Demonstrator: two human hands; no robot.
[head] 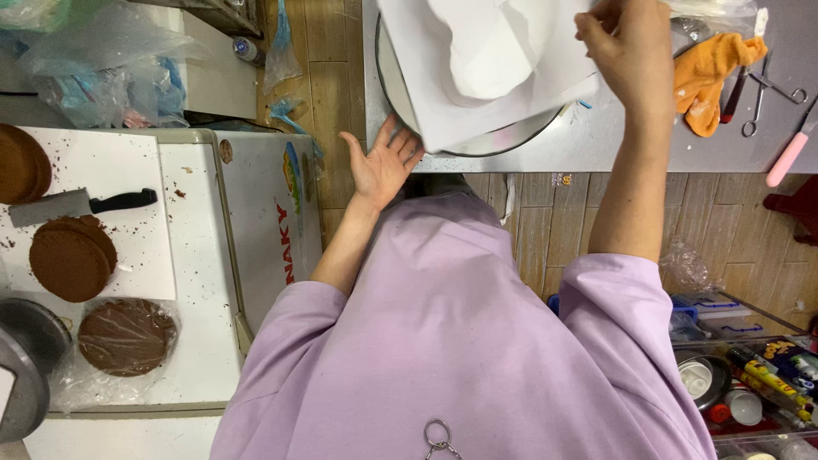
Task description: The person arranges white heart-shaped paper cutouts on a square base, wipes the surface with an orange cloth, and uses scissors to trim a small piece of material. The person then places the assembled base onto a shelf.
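Pinching the upper edge of a white paper sheet point(503, 68) at the top right of the frame, the right hand point(626, 47) grips it between thumb and fingers. Spread flat and holding nothing, the left hand point(385, 163) touches the rim of the round turntable point(511, 140) under the paper, on the grey table point(630, 145). Orange cloth point(707, 77) and scissors point(767, 94) lie far right.
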